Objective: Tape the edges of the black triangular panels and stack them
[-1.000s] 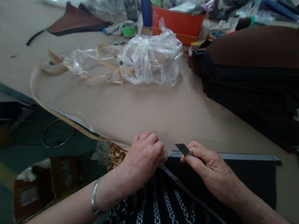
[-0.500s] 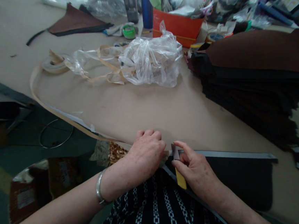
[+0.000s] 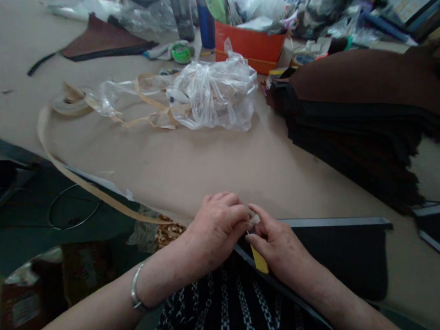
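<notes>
At the table's near edge my left hand [image 3: 220, 226] is closed, its fingertips pressed against those of my right hand; a pale bit shows between them, too small to name. The beige tape [image 3: 98, 193] runs from a roll [image 3: 71, 105] at the left along the edge to my left hand. My right hand [image 3: 275, 241] is closed around a tool with a yellow handle [image 3: 260, 261], whose upper end is hidden by the fingers. Beneath and right of my hands lies a black piece [image 3: 350, 258] with a grey strip [image 3: 338, 222] along its far edge.
A clear plastic bag [image 3: 214, 95] lies mid-table, with a red box [image 3: 249, 47] behind it. Stacked brown and black pieces [image 3: 355, 110] fill the right. A brown piece [image 3: 100, 41] lies back left. An open bag [image 3: 44, 283] is on the floor at left.
My two hands have come together, fingertips now touching, and the metal part of the yellow-handled tool has become hidden. The view has shifted slightly, moving most things left.
</notes>
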The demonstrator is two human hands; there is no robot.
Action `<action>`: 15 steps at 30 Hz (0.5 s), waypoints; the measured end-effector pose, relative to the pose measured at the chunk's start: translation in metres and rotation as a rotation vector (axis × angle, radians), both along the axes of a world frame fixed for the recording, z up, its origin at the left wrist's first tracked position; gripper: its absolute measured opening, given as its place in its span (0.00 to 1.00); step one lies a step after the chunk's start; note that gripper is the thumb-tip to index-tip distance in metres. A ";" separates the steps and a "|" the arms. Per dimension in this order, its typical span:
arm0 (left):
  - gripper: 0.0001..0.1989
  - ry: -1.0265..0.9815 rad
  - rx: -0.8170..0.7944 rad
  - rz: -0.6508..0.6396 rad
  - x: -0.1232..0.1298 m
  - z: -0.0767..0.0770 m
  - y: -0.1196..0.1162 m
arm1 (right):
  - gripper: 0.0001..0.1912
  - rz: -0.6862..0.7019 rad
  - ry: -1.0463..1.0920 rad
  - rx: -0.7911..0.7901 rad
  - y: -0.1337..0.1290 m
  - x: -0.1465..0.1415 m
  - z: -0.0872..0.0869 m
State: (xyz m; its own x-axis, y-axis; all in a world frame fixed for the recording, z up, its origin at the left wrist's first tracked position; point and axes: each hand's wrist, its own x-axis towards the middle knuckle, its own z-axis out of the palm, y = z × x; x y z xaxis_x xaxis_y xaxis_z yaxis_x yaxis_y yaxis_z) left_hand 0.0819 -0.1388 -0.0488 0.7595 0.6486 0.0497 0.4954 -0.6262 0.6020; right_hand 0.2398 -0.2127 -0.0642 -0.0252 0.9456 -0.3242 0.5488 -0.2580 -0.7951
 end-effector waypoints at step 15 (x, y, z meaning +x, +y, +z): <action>0.12 -0.048 0.270 0.113 -0.010 -0.059 0.052 | 0.22 -1.005 0.346 -0.128 -0.203 0.131 -0.028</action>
State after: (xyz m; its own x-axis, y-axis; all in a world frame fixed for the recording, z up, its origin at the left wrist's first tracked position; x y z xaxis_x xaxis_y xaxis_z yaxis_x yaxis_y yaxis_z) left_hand 0.0716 -0.0870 -0.1076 0.6757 0.6874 0.2663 0.5459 -0.7094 0.4458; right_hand 0.3707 -0.4158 -0.0923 0.6370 0.5434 -0.5468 -0.2116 -0.5588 -0.8019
